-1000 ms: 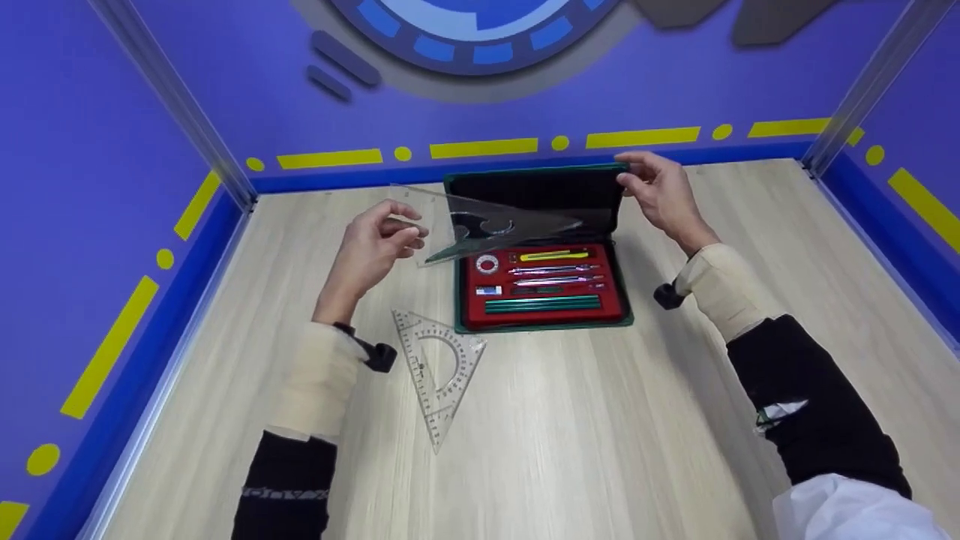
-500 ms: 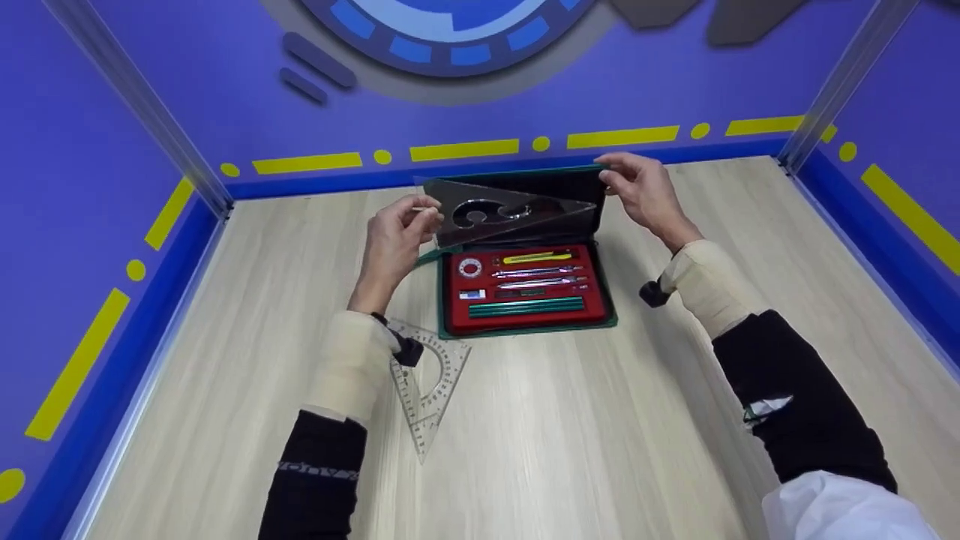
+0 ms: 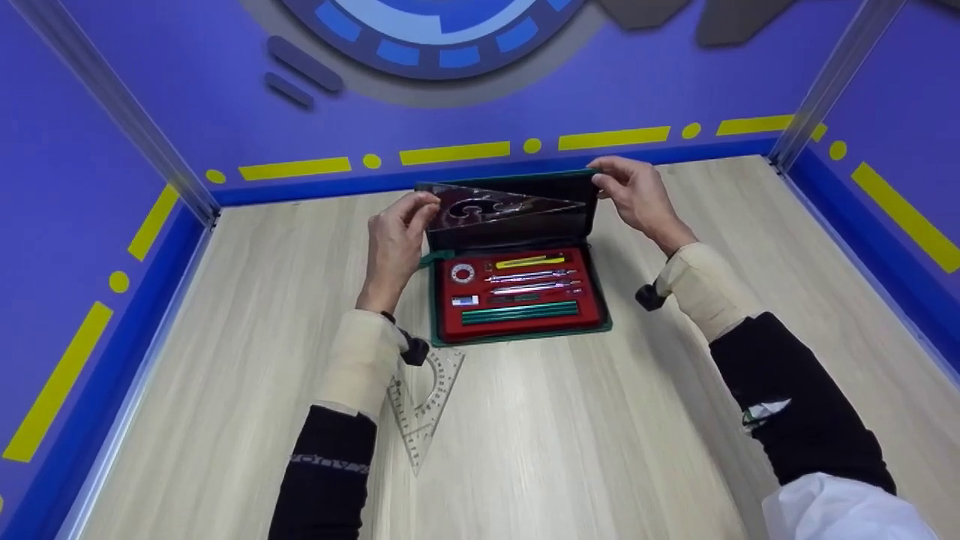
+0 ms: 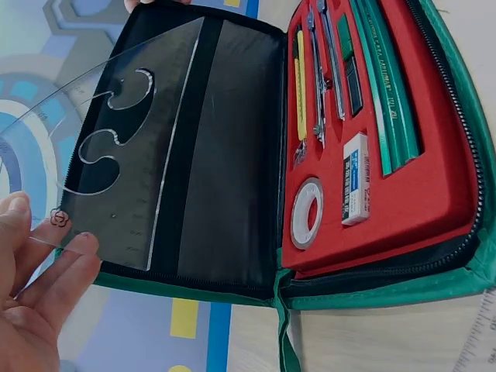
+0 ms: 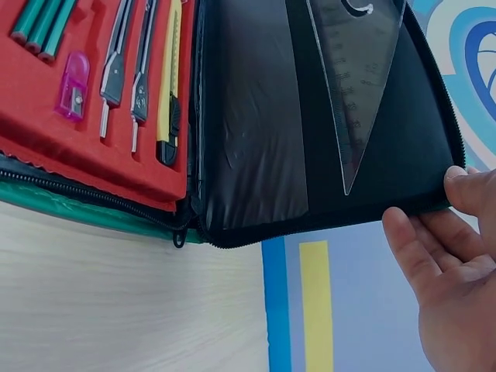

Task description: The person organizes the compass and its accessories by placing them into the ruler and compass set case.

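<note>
My left hand [image 3: 394,240] pinches a clear plastic set square [image 4: 139,178] with curved cut-outs by its wide end. The set square lies slantwise in front of the raised black lid [image 4: 232,155] of a green zip case, its narrow tip pointing right. At the lid's upper right corner, my right hand [image 3: 641,199] holds the edge between thumb and fingers. The case's red insert [image 4: 434,217] bears green pencils [image 4: 384,93], an eraser [image 4: 356,178], a white ring [image 4: 308,213], a yellow utility knife [image 5: 170,77], metal compasses [image 5: 112,77] and a pink sharpener [image 5: 74,85].
Below the case, a second clear set square [image 3: 416,431] with a protractor cut-out lies on the wooden table [image 3: 562,435], partly hidden by my left wrist. A green strap [image 4: 285,333] hangs at the case's hinge. Blue panels [image 3: 360,127] stand behind and at both sides.
My left hand has moved right and brought the set square up against the lid's inside; its tilt has lessened. The right hand has stayed at the lid corner. The head view has shifted slightly.
</note>
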`<control>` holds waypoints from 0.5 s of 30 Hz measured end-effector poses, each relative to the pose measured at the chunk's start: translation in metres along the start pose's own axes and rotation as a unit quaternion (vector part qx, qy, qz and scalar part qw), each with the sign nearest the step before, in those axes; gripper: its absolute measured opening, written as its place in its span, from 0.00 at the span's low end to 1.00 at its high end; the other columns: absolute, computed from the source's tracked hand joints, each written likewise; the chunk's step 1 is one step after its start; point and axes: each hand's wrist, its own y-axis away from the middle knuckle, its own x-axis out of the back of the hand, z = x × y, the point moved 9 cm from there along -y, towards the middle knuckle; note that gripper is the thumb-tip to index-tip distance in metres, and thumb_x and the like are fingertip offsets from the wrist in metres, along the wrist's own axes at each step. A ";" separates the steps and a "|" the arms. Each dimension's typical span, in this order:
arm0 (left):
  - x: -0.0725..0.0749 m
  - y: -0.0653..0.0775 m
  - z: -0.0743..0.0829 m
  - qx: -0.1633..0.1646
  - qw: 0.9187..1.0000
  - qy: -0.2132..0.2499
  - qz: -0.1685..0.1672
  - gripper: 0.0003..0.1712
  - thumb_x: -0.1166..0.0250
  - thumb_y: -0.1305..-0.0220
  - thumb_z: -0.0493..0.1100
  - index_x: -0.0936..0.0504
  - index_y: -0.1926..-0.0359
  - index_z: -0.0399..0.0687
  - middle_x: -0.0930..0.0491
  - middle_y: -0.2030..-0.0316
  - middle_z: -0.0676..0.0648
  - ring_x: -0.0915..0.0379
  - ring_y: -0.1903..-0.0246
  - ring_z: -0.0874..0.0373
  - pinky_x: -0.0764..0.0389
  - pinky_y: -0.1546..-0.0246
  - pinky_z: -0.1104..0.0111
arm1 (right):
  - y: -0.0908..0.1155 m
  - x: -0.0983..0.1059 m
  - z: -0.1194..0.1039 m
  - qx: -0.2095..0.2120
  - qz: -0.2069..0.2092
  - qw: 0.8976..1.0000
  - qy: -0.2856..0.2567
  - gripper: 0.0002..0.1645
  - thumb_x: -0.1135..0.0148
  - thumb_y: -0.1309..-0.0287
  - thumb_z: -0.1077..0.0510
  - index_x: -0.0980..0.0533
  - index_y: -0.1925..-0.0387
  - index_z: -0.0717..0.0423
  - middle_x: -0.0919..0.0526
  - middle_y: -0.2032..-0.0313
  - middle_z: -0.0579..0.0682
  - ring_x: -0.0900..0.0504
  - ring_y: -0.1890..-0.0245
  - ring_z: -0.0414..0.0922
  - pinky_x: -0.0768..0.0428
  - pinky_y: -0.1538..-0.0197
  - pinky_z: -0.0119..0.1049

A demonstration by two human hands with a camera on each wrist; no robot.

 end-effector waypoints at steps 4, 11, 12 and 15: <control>-0.001 -0.002 0.005 -0.031 0.999 -0.025 0.014 0.10 0.37 0.25 0.42 0.12 0.55 0.43 0.11 0.59 0.48 0.16 0.64 0.50 0.24 0.63 0.66 | 0.000 0.000 -0.001 0.007 -0.003 1.000 -0.003 0.14 0.41 0.25 0.61 0.18 0.44 0.60 0.15 0.53 0.61 0.15 0.58 0.53 0.16 0.49 0.38; -0.008 -0.005 0.016 -0.086 0.994 -0.064 0.015 0.10 0.38 0.25 0.41 0.12 0.56 0.42 0.11 0.58 0.47 0.15 0.60 0.54 0.18 0.57 0.62 | 0.001 0.001 -0.001 0.018 -0.008 1.000 0.002 0.14 0.42 0.24 0.60 0.18 0.45 0.60 0.15 0.57 0.61 0.14 0.58 0.55 0.16 0.49 0.38; -0.009 -0.005 0.018 -0.088 0.994 -0.069 0.013 0.10 0.38 0.24 0.41 0.12 0.56 0.42 0.11 0.58 0.47 0.15 0.59 0.55 0.18 0.56 0.62 | 0.001 0.001 -0.001 0.020 -0.009 1.000 0.000 0.14 0.42 0.24 0.61 0.18 0.45 0.60 0.15 0.57 0.61 0.14 0.58 0.55 0.16 0.49 0.38; -0.011 -0.008 0.019 -0.084 0.994 -0.071 0.008 0.10 0.39 0.24 0.41 0.12 0.56 0.42 0.11 0.57 0.46 0.15 0.58 0.56 0.18 0.56 0.63 | 0.001 0.001 -0.001 0.022 -0.008 1.000 -0.003 0.14 0.42 0.24 0.61 0.18 0.45 0.60 0.15 0.58 0.61 0.14 0.58 0.55 0.17 0.50 0.34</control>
